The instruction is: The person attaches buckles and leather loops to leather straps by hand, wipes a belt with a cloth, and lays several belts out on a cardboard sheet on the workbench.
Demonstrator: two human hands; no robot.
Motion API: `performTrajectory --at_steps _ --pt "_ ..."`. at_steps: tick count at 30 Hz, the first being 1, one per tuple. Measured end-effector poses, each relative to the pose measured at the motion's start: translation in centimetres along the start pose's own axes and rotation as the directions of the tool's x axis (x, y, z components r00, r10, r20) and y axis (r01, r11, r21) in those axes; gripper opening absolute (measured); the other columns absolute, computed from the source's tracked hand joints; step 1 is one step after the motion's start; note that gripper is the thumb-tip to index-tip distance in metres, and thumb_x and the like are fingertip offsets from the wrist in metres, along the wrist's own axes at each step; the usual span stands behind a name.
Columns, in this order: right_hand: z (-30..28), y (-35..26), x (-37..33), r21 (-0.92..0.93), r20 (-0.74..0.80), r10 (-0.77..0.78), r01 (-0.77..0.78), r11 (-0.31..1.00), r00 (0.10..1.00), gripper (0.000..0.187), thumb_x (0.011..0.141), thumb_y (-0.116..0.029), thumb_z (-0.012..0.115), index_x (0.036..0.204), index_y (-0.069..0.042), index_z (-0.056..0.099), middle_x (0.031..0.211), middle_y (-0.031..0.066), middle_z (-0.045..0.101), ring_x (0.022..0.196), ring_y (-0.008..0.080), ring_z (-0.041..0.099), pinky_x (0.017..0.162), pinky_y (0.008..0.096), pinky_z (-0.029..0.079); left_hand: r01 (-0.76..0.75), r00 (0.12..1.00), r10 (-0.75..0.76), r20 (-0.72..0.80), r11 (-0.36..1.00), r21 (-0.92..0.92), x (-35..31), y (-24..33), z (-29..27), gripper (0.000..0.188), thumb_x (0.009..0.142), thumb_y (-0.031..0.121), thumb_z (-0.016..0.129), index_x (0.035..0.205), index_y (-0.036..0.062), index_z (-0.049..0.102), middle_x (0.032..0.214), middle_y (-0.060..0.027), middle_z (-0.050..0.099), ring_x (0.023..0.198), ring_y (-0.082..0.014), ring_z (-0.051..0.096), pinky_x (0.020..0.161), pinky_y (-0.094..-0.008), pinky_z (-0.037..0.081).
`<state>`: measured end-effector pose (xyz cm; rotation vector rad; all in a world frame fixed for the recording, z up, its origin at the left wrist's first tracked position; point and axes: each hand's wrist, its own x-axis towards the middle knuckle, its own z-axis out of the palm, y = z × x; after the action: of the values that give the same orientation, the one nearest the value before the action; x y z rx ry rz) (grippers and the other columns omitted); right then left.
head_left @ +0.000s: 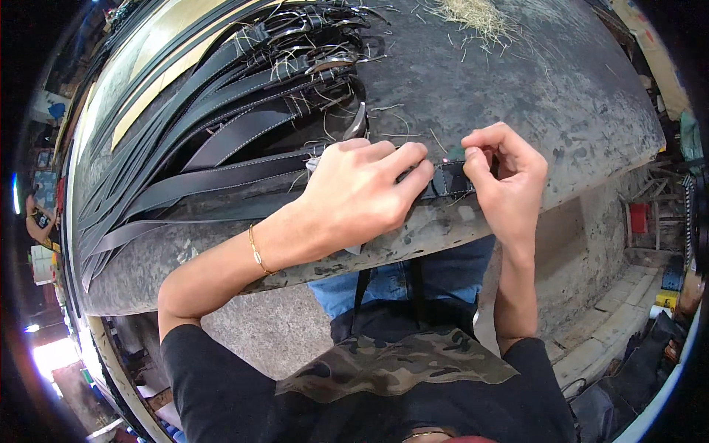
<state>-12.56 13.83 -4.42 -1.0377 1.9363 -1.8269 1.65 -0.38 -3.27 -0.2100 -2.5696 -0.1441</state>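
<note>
- Left hand (373, 193) curled over white-stitched black leather strap (449, 181), centre frame; can't tell if clamped.
- Right hand (511, 164), right of centre: thumb and index together, contents unclear.
- Looks like mid-step detail work; next calls for steady left, fine right pinch.
- Left reaches from lower left, right rises near-vertical.
</note>
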Motion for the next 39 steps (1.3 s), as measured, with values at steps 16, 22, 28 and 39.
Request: performTrajectory --at_steps 16,22,28,39 --pt "0.1 0.5 0.1 -0.078 0.023 -0.061 0.063 0.995 0.998 0.006 0.074 0.004 0.065 0.08 0.0 0.065 0.069 0.0007 0.056 0.06 0.0055 0.046 0.053 0.0223 0.037 -0.026 0.999 0.024 -0.045 0.999 -0.046 0.0 0.1 -0.1 0.028 0.064 0.004 0.076 0.091 0.0016 0.068 0.094 -0.0087 0.067 0.06 -0.0167 0.063 0.047 -0.0275 0.046" --pt "-0.7 0.8 0.2 0.087 -0.161 -0.083 0.098 0.991 0.983 0.011 0.091 0.008 0.059 0.094 0.003 0.067 0.08 -0.0021 0.06 0.07 0.0038 0.053 0.062 0.0192 0.041 0.129 0.99 -0.129 -0.057 0.992 -0.012 0.6 0.2 -0.4 0.037 0.069 -0.002 0.073 0.105 0.0037 0.066 0.109 -0.0119 0.063 0.055 -0.0185 0.06 0.048 -0.0312 0.05" --pt "-1.9 2.0 0.4 0.644 -0.285 0.056 0.148 0.75 0.957 0.014 0.095 0.003 0.052 0.105 0.004 0.062 0.083 0.0045 0.057 0.076 0.0109 0.054 0.095 0.0484 0.052 0.19 0.98 -0.196 -0.023 0.971 -0.145 1.1 2.1 -0.6 0.025 0.076 0.012 0.077 0.097 0.0034 0.065 0.109 -0.0116 0.062 0.055 -0.0185 0.062 0.046 -0.029 0.05" --pt "-2.9 1.4 -1.8 0.137 -0.018 -0.136 0.137 0.981 0.991 0.016 0.081 0.015 0.057 0.091 0.003 0.062 0.088 0.0029 0.058 0.078 0.0064 0.053 0.068 0.0193 0.042 -0.03 0.996 0.017 -0.091 0.989 -0.145 0.8 2.6 1.6 0.018 0.071 0.006 0.078 0.085 0.0023 0.067 0.097 -0.0109 0.065 0.051 -0.0158 0.059 0.043 -0.0281 0.046"
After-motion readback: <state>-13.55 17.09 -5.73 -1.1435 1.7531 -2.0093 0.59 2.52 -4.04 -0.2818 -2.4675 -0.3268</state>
